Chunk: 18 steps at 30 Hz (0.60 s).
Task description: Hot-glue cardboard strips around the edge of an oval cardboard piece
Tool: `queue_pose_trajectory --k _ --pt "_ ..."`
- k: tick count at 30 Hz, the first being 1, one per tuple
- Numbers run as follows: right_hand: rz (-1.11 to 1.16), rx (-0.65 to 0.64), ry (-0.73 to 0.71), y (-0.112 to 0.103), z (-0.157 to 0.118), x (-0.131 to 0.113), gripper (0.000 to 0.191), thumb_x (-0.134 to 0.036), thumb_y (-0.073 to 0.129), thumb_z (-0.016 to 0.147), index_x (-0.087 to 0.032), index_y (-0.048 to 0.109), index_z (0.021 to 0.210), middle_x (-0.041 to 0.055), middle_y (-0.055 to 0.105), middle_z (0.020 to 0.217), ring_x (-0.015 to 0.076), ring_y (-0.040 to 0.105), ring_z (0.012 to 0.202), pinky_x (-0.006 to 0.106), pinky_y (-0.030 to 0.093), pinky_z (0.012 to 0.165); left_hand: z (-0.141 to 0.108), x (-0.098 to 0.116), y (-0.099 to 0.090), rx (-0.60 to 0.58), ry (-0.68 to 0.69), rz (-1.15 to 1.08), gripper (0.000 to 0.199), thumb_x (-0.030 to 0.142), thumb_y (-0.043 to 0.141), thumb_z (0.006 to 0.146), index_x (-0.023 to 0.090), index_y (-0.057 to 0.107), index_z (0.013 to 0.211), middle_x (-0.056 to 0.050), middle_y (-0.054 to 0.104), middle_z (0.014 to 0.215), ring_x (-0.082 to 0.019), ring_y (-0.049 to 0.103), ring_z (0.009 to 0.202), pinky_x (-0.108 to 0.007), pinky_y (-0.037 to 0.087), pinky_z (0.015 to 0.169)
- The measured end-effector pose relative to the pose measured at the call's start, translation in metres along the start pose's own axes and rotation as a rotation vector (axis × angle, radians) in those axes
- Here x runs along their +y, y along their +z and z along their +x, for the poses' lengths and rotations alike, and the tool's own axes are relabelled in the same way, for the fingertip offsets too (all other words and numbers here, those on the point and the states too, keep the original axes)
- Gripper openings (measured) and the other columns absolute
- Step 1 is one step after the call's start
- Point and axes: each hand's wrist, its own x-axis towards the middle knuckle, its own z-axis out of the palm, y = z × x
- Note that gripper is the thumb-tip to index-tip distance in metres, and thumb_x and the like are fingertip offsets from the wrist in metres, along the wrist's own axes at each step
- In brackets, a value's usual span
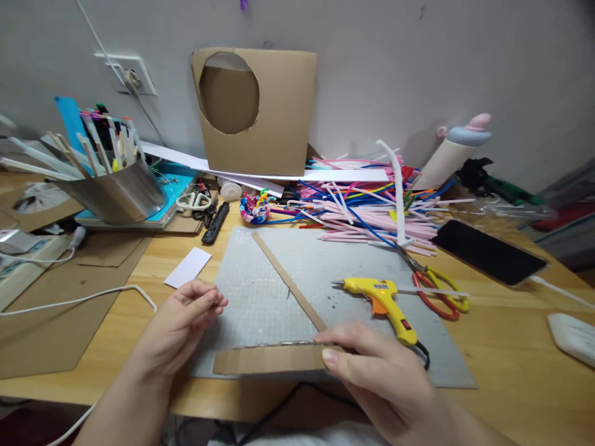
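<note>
My right hand (376, 365) pinches the right end of a cardboard strip (269, 361) between thumb and fingers. A shiny line, like glue, runs along the strip's upper edge. To the left of the strip, my left hand (190, 322) is closed with its fingertips pressed together; whether anything small is in them is hidden. A thinner cardboard strip (288, 279) lies slantwise on the grey cutting mat (251, 297), its near end reaching my right fingers. Beyond my right hand, a yellow glue gun (379, 294) lies on its side on the mat.
Red-and-yellow-handled scissors (437, 294) and a phone (490, 251) lie to the right. Pipe cleaners (362, 214) are heaped at the back. A cardboard panel with a round hole (288, 111) leans on the wall. A metal pen holder (116, 192) stands left, near a white card (188, 267).
</note>
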Motion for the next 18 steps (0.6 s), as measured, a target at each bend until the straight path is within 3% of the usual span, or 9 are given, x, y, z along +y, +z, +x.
queue_pose_trajectory --k 7,9,11,12,16,17,18 --pt "-0.008 0.000 -0.003 0.001 0.000 -0.001 0.065 0.012 0.050 0.083 -0.021 0.053 0.140 0.0144 0.069 0.118 0.0184 0.070 0.098 0.030 0.060 0.081 0.006 -0.002 0.016 0.142 0.191 0.066 0.040 0.039 0.065 0.097 0.019 0.059 0.130 -0.009 0.064 0.128 -0.024 0.067 0.107 -0.045 0.060 0.090" --pt "-0.015 0.004 -0.008 0.002 -0.001 -0.001 0.063 0.011 0.051 0.083 -0.020 0.055 0.138 0.0145 0.070 0.117 0.0180 0.070 0.099 0.029 0.061 0.081 0.000 0.000 0.022 0.190 0.304 0.085 0.035 0.040 0.069 0.094 0.021 0.062 0.122 -0.003 0.068 0.107 -0.016 0.066 0.084 -0.032 0.059 0.073" --pt "-0.030 0.011 -0.007 0.002 0.000 -0.002 0.060 0.011 0.051 0.083 -0.018 0.058 0.135 0.0144 0.071 0.116 0.0176 0.071 0.099 0.028 0.061 0.082 -0.013 0.005 0.027 0.253 0.436 0.107 0.023 0.041 0.072 0.090 0.022 0.067 0.102 0.004 0.060 0.078 -0.010 0.054 0.062 -0.022 0.047 0.056" --pt "-0.036 0.015 -0.007 0.002 0.000 -0.003 0.058 0.011 0.051 0.084 -0.018 0.059 0.134 0.0144 0.072 0.116 0.0174 0.071 0.100 0.027 0.061 0.083 -0.022 0.009 0.030 0.275 0.503 0.129 0.019 0.039 0.072 0.090 0.021 0.066 0.087 0.005 0.054 0.068 -0.010 0.051 0.060 -0.021 0.044 0.055" --pt "-0.037 0.016 -0.022 0.001 0.003 -0.003 0.051 0.008 0.053 0.089 -0.018 0.059 0.132 0.0156 0.073 0.115 0.0184 0.072 0.100 0.029 0.062 0.082 -0.064 0.022 0.039 0.343 0.838 0.146 0.015 0.025 0.073 0.085 0.028 0.060 0.090 0.003 0.062 0.089 -0.016 0.060 0.087 -0.029 0.052 0.083" --pt "-0.042 0.023 -0.032 0.000 0.003 -0.003 0.047 0.005 0.053 0.092 -0.018 0.059 0.132 0.0161 0.073 0.114 0.0188 0.072 0.099 0.030 0.062 0.081 -0.074 0.022 0.039 0.312 0.930 0.187 0.018 0.020 0.073 0.081 0.028 0.061 0.090 0.003 0.064 0.088 -0.017 0.061 0.086 -0.031 0.053 0.082" --pt "-0.050 0.027 -0.044 0.001 0.003 -0.002 0.042 0.001 0.052 0.096 -0.018 0.060 0.132 0.0166 0.073 0.113 0.0194 0.072 0.099 0.030 0.062 0.080 -0.081 0.020 0.039 0.244 1.110 0.343 0.020 0.019 0.073 0.078 0.029 0.062 0.092 0.001 0.065 0.090 -0.019 0.062 0.086 -0.035 0.055 0.079"
